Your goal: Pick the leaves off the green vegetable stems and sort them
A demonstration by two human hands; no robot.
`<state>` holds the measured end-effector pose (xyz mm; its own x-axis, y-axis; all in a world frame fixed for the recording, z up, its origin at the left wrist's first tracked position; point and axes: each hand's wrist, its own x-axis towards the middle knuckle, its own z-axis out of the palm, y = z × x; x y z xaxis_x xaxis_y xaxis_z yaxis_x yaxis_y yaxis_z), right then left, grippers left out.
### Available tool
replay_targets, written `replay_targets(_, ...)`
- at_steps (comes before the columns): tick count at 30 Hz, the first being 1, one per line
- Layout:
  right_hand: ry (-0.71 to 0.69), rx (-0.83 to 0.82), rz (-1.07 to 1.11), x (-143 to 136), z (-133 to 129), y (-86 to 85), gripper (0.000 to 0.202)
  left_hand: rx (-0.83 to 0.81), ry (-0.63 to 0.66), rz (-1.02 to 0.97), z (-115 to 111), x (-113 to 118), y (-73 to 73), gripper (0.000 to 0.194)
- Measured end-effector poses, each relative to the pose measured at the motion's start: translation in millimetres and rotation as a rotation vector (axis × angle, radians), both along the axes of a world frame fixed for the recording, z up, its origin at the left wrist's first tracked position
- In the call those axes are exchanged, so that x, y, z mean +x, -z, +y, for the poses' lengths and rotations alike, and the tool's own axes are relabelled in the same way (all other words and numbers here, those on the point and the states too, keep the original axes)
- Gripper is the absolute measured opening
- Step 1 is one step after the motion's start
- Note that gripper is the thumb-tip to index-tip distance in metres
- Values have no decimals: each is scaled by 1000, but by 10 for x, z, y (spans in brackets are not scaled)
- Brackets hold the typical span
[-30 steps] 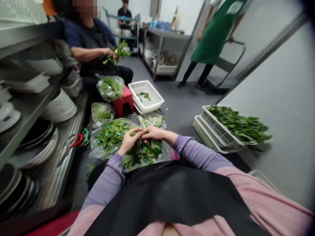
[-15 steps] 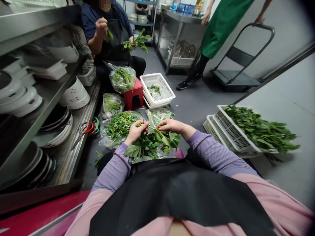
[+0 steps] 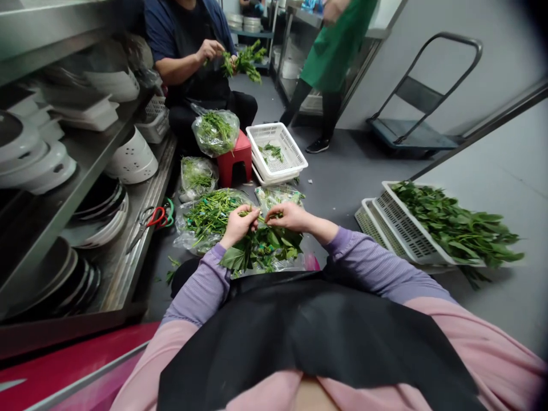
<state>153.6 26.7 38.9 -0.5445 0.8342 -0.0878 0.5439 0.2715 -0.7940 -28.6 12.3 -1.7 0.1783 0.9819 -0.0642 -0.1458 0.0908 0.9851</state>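
Observation:
Near the middle of the view, my left hand point(image 3: 240, 224) is closed on the stems of some leafy greens point(image 3: 278, 242), whose broad leaves hang down toward my lap. My right hand point(image 3: 287, 218) pinches the same greens just to the right, its fingertips close to those of my left hand. Behind and left of my left hand lies an open plastic bag of cut green stems point(image 3: 209, 217). A flat, printed plastic bag point(image 3: 278, 196) rests on the floor beyond my hands. Under the greens, clear plastic and leaf bits show in part.
White baskets point(image 3: 422, 231) piled with leafy greens stand at the right. Ahead are a red stool point(image 3: 240, 162) bearing bagged greens and a white basket point(image 3: 295, 157). Scissors point(image 3: 156, 217) lie on the left shelf point(image 3: 124, 268). One person sits ahead; another stands near a trolley point(image 3: 415, 134).
My right hand has moved slightly left, closer to my left hand. The standing person has stepped left, away from the trolley. The seated person's raised hand has come down toward the greens.

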Motion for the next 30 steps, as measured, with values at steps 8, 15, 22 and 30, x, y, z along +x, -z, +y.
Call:
replay_targets(8, 7, -385, 12, 186, 130, 89, 39, -41, 35, -8, -12, -10, -12, 33)
replay_targets(15, -76, -576, 29, 221, 23, 133, 40, 61, 9, 39, -59, 0, -60, 33)
replay_targets(22, -78, -539, 99, 282, 30, 105, 35, 80, 141, 128, -59, -58, -92, 29)
replay_targets(30, -1, -626, 189, 176, -45, 97, 23, 146, 74, 214, -36, -90, -75, 29)
